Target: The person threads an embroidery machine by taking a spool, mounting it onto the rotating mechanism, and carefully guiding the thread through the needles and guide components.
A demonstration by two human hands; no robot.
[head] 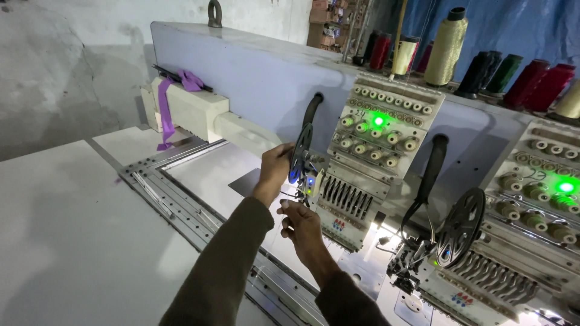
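Observation:
My left hand (pixel 275 170) is raised to a black spoked reel (pixel 300 151) mounted beside an embroidery head (pixel 368 160), with its fingers on the reel's lower rim. Just below, my right hand (pixel 300 226) has its fingertips pinched together under the reel. A thin dark strand (pixel 289 194) runs between the two hands. What the right fingertips pinch is too small to tell. Small blue and green lights glow by the reel's base. Both arms wear brown sleeves.
A second head (pixel 531 205) with its own black reel (pixel 460 227) stands to the right. Thread cones (pixel 446 45) line the top of the grey machine beam (pixel 254 72). A purple ribbon (pixel 166 108) hangs from a cream housing. A metal rail frame (pixel 175 205) borders the white table.

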